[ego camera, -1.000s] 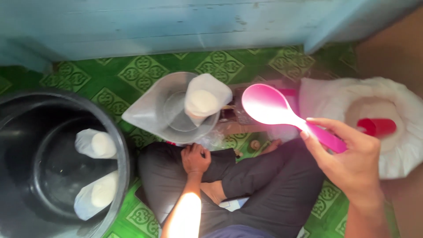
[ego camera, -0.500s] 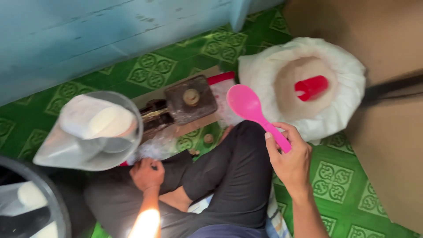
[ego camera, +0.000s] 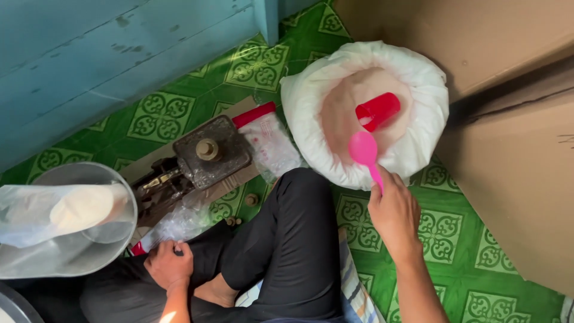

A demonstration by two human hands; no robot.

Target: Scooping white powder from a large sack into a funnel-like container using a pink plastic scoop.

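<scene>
- Spoon (ego camera: 363, 149): pink plastic, bowl end over the open sack (ego camera: 430, 90), near the pale powder (ego camera: 347, 113) and just below a red cup (ego camera: 378, 110) that lies half sunk in it.
- Right hand (ego camera: 393, 209) grips the spoon's handle, fingers closed round its lower end; the bowl looks not yet dipped, and whether it carries any powder cannot be told.
- Left hand (ego camera: 170, 263) rests by the knee, curled on crinkled clear plastic (ego camera: 179, 222); whether it truly pinches the plastic is hard to make out.
- Progress, as a judgement: a clear bag (ego camera: 54, 212) sitting in a round clear bowl (ego camera: 119, 197) already holds a white lump, so some filling seems done, with this scoop yet to be taken.
- Around: a dark metal device (ego camera: 210, 154) on cardboard, printed clear packets (ego camera: 272, 140), green patterned floor mat (ego camera: 161, 116), blue wooden wall (ego camera: 89, 54), brown cardboard box (ego camera: 526, 179).
- Hidden: the bowl's lower edge is cut off, and the black trouser leg (ego camera: 293, 239) covers the floor beneath.
</scene>
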